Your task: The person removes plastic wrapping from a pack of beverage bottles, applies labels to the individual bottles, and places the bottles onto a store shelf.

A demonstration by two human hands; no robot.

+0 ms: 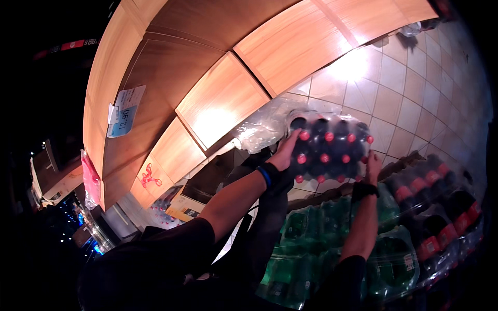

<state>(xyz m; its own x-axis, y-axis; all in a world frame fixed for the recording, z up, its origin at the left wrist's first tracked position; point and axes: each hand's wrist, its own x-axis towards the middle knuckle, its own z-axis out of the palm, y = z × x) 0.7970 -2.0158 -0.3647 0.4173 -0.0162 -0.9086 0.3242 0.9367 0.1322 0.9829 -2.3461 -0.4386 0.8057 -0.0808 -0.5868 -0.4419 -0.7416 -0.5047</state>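
Note:
A shrink-wrapped pack of dark bottles with red caps (330,147) is between my two hands, its caps facing up toward me. My left hand (284,151) grips its left side, the thumb up along the wrap near the corner. On the opposite side my right hand (372,168) is closed against the edge of the pack; some of its fingers are hidden. Whether the pack is lifted or touches the tiles, I cannot tell. Crumpled clear plastic film (262,128) lies just beyond my left hand, against the base of the wooden cabinet (223,98).
Wrapped packs of green bottles (298,223) stand below my right arm. Further right are packs of dark bottles with red labels (446,228). A tiled floor (394,93) stretches beyond. An open cardboard box (187,205) sits left of my legs. A price card (125,111) hangs on the cabinet.

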